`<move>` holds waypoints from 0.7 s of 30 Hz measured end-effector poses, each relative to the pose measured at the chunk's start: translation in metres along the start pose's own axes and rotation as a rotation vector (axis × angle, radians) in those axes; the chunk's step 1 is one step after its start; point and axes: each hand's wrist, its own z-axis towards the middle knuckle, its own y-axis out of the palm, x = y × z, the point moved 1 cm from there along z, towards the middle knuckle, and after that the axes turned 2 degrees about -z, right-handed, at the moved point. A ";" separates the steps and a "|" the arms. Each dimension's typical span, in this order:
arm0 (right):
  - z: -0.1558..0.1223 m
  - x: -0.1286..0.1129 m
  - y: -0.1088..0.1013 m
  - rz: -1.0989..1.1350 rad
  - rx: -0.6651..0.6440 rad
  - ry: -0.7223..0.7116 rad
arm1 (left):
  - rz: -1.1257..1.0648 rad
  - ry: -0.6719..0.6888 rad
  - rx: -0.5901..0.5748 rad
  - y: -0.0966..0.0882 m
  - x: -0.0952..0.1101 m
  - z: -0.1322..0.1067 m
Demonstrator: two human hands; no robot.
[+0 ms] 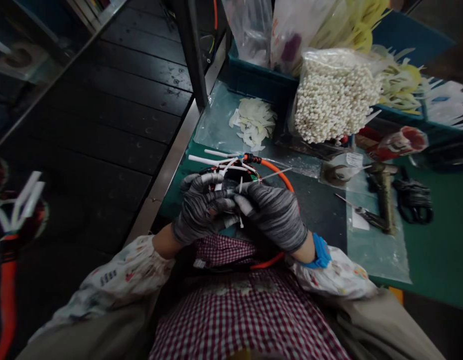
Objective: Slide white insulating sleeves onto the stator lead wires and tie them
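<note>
In front of my lap is a dark round part with coloured wires [246,175], mostly hidden behind my gloved hands. White sleeved leads [203,160] stick out of it to the left. A thick orange cable [278,172] leaves it through a black grommet [252,158] and curves down on the right. My right hand [276,212] is closed, its thumb and fingertips pinching a thin white cable tie [241,220]. My left hand [203,207] is closed at the near left side of the part, fingertips close to the tie; what they grip is hidden.
Pale cut strips [256,120] lie on a plastic sheet behind the part. A bag of white-tipped sticks [336,97] leans on teal bins [263,77]. To the right are a metal-handled tool [385,200] and black-handled tweezers or pliers [370,217]. Another orange cable [7,295] stands at left.
</note>
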 end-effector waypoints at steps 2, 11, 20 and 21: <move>0.003 0.003 -0.002 0.240 0.025 0.021 | 0.030 -0.039 -0.023 0.002 0.001 0.000; 0.007 0.011 -0.017 0.572 -0.055 0.050 | 0.075 -0.072 -0.014 -0.001 0.008 0.003; -0.003 0.021 -0.005 0.499 -0.053 -0.149 | 0.060 0.081 0.110 0.001 0.004 0.008; -0.005 0.024 -0.004 0.489 -0.085 -0.253 | 0.038 0.087 0.105 0.002 0.003 0.008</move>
